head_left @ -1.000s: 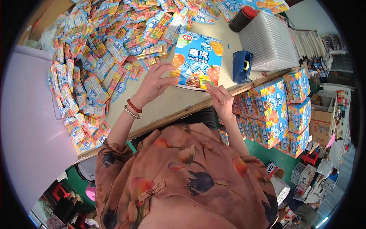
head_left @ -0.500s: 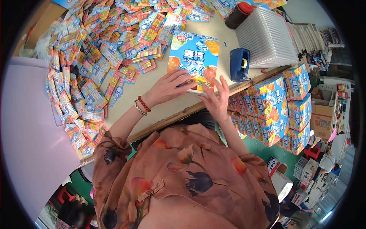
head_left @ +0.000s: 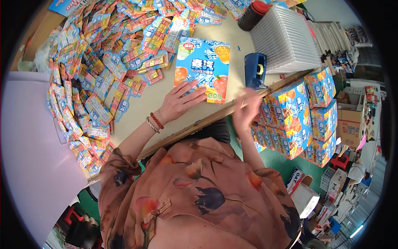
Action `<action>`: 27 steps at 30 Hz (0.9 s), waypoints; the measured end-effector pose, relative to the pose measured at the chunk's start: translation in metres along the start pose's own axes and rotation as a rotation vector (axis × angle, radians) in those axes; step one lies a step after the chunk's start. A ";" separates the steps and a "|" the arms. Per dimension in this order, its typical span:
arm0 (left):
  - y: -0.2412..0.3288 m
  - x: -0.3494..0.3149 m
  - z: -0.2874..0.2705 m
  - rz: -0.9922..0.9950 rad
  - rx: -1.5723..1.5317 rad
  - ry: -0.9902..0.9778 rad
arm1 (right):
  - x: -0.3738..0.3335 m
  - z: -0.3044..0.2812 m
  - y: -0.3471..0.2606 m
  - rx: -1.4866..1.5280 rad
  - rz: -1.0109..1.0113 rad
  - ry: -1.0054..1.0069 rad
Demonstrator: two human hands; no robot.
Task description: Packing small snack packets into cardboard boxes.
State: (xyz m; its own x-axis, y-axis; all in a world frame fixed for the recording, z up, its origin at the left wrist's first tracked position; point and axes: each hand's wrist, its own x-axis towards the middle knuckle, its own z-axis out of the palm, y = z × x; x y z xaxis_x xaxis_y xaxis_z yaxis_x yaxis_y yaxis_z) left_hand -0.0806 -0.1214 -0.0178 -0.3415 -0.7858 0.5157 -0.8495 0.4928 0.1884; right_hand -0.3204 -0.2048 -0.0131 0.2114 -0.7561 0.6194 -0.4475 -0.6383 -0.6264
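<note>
A blue candy box [head_left: 202, 56] with fruit pictures lies flat on the table in front of me. My left hand [head_left: 179, 101] rests on its lower left part, palm down, fingers stretched out over the printed face. Right of the box, over the wooden table edge, my right hand [head_left: 246, 110] is smeared by motion; its fingers and anything in them cannot be made out. The nearest thing beyond that hand is a dark blue tape dispenser [head_left: 251, 72] holding a roll of tape.
Many colourful candy blister packs [head_left: 101, 66] are heaped across the left and back of the table [head_left: 143, 120]. A black bottle with a red lid [head_left: 251, 18] stands beside a stack of white plastic trays [head_left: 284, 41]. Finished-looking candy boxes [head_left: 288, 120] are piled right of the table edge.
My right hand has left the lower right corner of the box and moved right, toward the table edge near the tape dispenser. My left hand stays on the box.
</note>
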 end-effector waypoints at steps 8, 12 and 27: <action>0.020 0.015 0.022 -0.091 0.011 0.116 | 0.050 -0.041 0.084 -0.357 0.516 -0.116; 0.019 0.015 0.021 -0.089 0.025 0.108 | 0.059 -0.047 0.061 0.287 0.803 0.079; 0.026 0.018 0.025 -0.124 0.034 0.144 | -0.022 -0.026 0.039 0.601 1.086 0.147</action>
State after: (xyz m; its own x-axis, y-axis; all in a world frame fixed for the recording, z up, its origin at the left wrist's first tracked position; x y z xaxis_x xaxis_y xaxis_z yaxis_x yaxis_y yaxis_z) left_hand -0.1189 -0.1326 -0.0245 -0.1746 -0.7771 0.6046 -0.8952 0.3810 0.2311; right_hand -0.3654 -0.2089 -0.0388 -0.1340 -0.9345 -0.3298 0.1459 0.3106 -0.9393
